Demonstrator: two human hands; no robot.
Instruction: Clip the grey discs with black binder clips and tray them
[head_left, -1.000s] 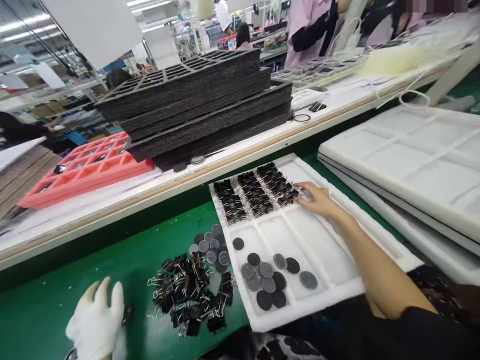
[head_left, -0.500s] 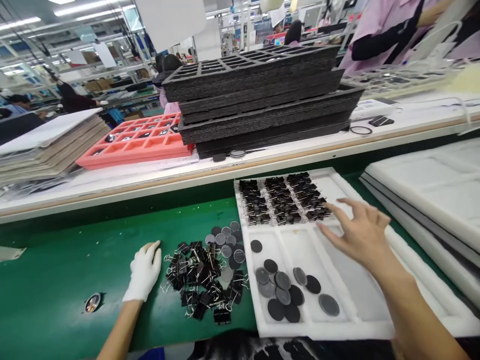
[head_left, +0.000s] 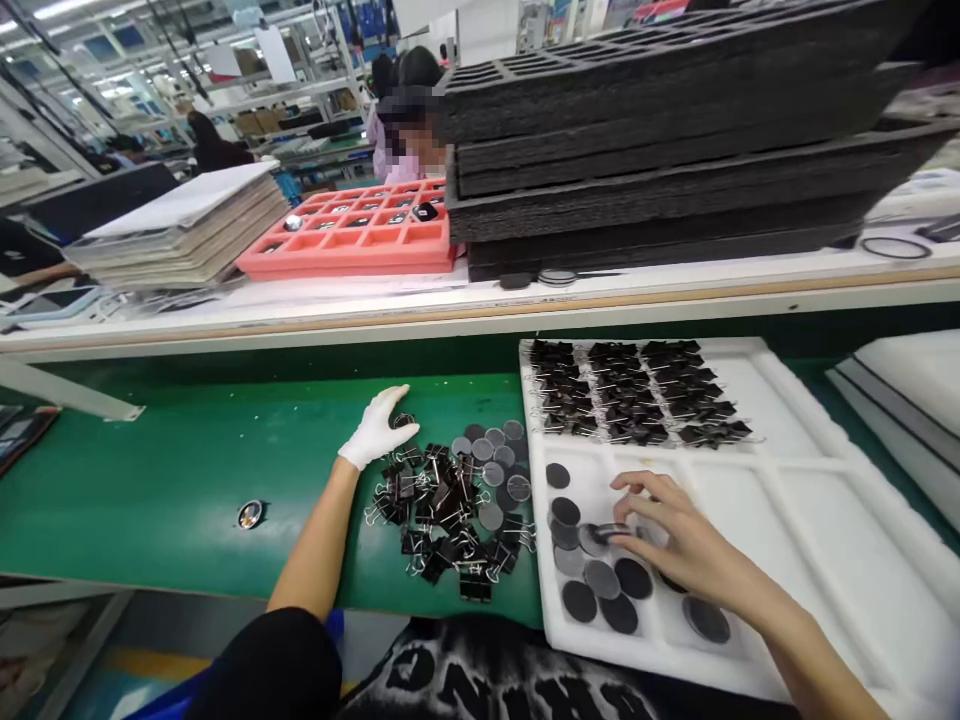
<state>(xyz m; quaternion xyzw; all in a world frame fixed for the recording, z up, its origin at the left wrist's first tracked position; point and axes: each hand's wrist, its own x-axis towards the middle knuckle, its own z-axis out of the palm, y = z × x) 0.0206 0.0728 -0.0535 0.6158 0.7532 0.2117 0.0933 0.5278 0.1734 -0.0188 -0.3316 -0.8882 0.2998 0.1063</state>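
Note:
My left hand (head_left: 373,432), in a white glove, rests on the far left edge of a loose pile of black binder clips (head_left: 442,510) on the green belt (head_left: 187,460), fingertips touching one clip. My bare right hand (head_left: 667,535) is over the white foam tray (head_left: 795,400), thumb and fingers pinched on a grey round disc (head_left: 609,531) among several dark discs (head_left: 600,580) in the near left compartment. Rows of binder clips (head_left: 637,390) fill the tray's far compartments. More discs (head_left: 495,450) lie on the belt beside the pile.
A small round part (head_left: 250,514) lies alone on the belt at left. On the raised white shelf behind stand a tall stack of black foam trays (head_left: 675,150), a red compartment tray (head_left: 352,235) and a stack of boards (head_left: 180,230). White foam trays (head_left: 907,390) are piled at right.
My right hand has drawn back from the clip rows to the discs and pinched one. My left hand has moved forward to the pile's far edge. The view has swung left.

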